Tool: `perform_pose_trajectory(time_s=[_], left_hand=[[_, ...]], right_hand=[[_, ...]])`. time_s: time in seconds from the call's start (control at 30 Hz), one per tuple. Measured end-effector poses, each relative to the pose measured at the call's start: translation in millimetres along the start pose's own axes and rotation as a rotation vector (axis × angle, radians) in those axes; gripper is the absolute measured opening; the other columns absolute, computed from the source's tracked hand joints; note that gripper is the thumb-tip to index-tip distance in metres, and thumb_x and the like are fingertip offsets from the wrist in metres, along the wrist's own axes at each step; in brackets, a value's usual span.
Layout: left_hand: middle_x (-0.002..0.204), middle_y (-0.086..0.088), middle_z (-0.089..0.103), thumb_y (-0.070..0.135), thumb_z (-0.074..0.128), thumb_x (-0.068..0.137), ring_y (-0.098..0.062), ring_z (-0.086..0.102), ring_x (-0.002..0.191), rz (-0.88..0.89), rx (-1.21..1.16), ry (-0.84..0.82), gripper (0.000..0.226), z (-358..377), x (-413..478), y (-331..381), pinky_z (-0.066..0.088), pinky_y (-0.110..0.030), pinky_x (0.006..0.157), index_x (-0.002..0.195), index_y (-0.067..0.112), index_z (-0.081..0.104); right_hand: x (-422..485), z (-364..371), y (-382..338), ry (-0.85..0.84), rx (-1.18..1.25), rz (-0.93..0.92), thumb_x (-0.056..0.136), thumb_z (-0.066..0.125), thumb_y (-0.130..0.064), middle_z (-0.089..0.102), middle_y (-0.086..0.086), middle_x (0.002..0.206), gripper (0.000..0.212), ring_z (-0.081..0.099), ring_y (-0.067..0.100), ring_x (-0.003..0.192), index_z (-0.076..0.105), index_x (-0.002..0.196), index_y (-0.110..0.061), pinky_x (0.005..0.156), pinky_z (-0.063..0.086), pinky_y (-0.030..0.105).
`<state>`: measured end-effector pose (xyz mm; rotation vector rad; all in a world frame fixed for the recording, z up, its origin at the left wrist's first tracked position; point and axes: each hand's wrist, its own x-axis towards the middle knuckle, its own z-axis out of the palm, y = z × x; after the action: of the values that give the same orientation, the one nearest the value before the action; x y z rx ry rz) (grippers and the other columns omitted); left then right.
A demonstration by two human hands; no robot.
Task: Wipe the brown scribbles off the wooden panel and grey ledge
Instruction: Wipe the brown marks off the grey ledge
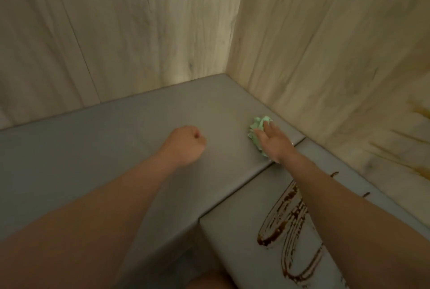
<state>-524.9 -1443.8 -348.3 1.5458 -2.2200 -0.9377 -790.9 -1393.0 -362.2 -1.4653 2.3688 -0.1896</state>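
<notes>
A crumpled pale green cloth [257, 129] lies on the grey ledge [144, 126] near the corner. My right hand [273, 141] rests flat on the cloth, fingers spread over it. My left hand [187, 143] is a closed fist pressed on the ledge, holding nothing. Dark brown scribbles [281, 226] loop across the nearer grey section at the lower right, partly hidden by my right forearm. Yellow-brown smears [418, 112] mark the wooden panel [337, 60] on the right, near the frame edge.
Pale wooden panels [116, 32] meet in a corner behind the ledge. A seam [251, 179] splits the ledge into two grey sections. A dark gap [186, 265] opens below the front edge.
</notes>
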Motion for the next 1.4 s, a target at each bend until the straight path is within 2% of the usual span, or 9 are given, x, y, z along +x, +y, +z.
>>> perform_pose_trajectory(time_s=[0.07,0.17,0.27,0.37,0.5,0.63,0.87,1.13,1.4], left_hand=[[0.094,-0.022,0.067,0.029,0.038,0.098,-0.034,0.063,0.095,0.005,0.078,0.018,0.035,-0.5,-3.5,-20.1,0.04,-0.036,0.076,0.068,0.013,0.045],[0.111,-0.02,0.07,0.034,0.035,0.081,-0.038,0.063,0.108,-0.003,0.099,0.031,0.045,-4.2,-3.0,-40.5,0.049,-0.038,0.095,0.096,0.01,0.069],[0.125,-0.018,0.065,0.023,0.049,0.092,-0.039,0.056,0.122,-0.066,0.114,0.102,0.033,-4.1,1.9,-51.8,0.043,-0.043,0.108,0.117,0.014,0.068],[0.135,-0.016,0.059,0.028,0.045,0.097,-0.038,0.049,0.13,-0.079,0.151,0.112,0.036,-0.5,2.3,-46.4,0.039,-0.046,0.113,0.126,0.018,0.064],[0.157,-0.004,0.038,0.032,0.044,0.102,-0.031,0.031,0.145,-0.099,0.256,0.054,0.042,9.6,-0.6,-38.4,0.026,-0.052,0.119,0.144,0.032,0.049],[0.164,0.002,0.027,0.041,0.05,0.098,-0.025,0.018,0.152,-0.12,0.267,0.116,0.05,9.4,8.9,-39.9,0.017,-0.056,0.123,0.147,0.039,0.043],[0.163,-0.004,0.029,0.044,0.049,0.098,-0.031,0.022,0.15,-0.203,0.309,0.265,0.05,-18.6,20.8,-83.9,0.017,-0.057,0.122,0.144,0.026,0.048],[0.156,-0.008,0.038,0.061,0.013,0.084,-0.035,0.035,0.141,-0.285,0.467,0.345,0.076,-58.1,24.9,-152.6,0.027,-0.061,0.114,0.141,0.025,0.047],[0.151,-0.008,0.043,0.062,0.021,0.091,-0.034,0.036,0.139,-0.287,0.586,0.355,0.068,-50.2,35.8,-172.3,0.028,-0.062,0.111,0.143,0.025,0.045]], right_hand=[[-2.8,20.6,-12.3,-0.003,-0.052,-0.074,0.113,0.027,-0.043,0.01,0.017,0.172,0.062,0.01,0.031,0.159,0.019,0.164,-0.01,0.126,0.01,0.037],[-20.7,47.0,-50.3,0.017,0.05,-0.225,0.112,0.033,-0.04,0.014,0.013,0.172,0.06,0.011,0.027,0.159,0.022,0.165,-0.013,0.127,0.006,0.031],[-50.3,71.5,-83.4,-0.066,0.047,-0.46,0.112,0.039,-0.03,0.02,0.012,0.171,0.054,0.017,0.026,0.159,0.028,0.162,-0.011,0.123,0.002,0.021],[-50.2,71.2,-84.3,-0.061,-0.147,-0.583,0.112,0.036,-0.036,0.017,0.006,0.172,0.056,0.015,0.024,0.159,0.022,0.165,-0.022,0.128,0.007,0.029],[-7.2,43.1,-36.9,-0.068,-0.293,-0.249,0.112,0.02,-0.048,0.001,-0.003,0.174,0.059,0.005,0.027,0.16,0.004,0.166,-0.033,0.128,0.009,0.044],[20.1,16.5,8.8,-0.001,-0.325,0.113,0.112,0.013,-0.045,-0.003,0.0,0.174,0.061,-0.002,0.035,0.159,-0.002,0.166,-0.021,0.128,0.004,0.05],[84.3,14.9,8.1,0.241,-0.089,0.521,0.105,0.035,-0.029,0.039,0.003,0.16,0.057,0.024,0.034,0.145,0.028,0.158,-0.009,0.113,0.025,0.043],[150.5,27.7,-58.6,0.315,-0.064,0.52,0.103,0.036,-0.031,0.026,0.017,0.162,0.068,0.023,0.037,0.145,0.02,0.158,0.004,0.117,0.022,0.047],[230.2,22.3,-123.6,0.287,-0.05,0.296,0.104,0.036,-0.04,0.026,0.011,0.164,0.065,0.022,0.034,0.148,0.027,0.159,-0.007,0.117,0.021,0.048]])
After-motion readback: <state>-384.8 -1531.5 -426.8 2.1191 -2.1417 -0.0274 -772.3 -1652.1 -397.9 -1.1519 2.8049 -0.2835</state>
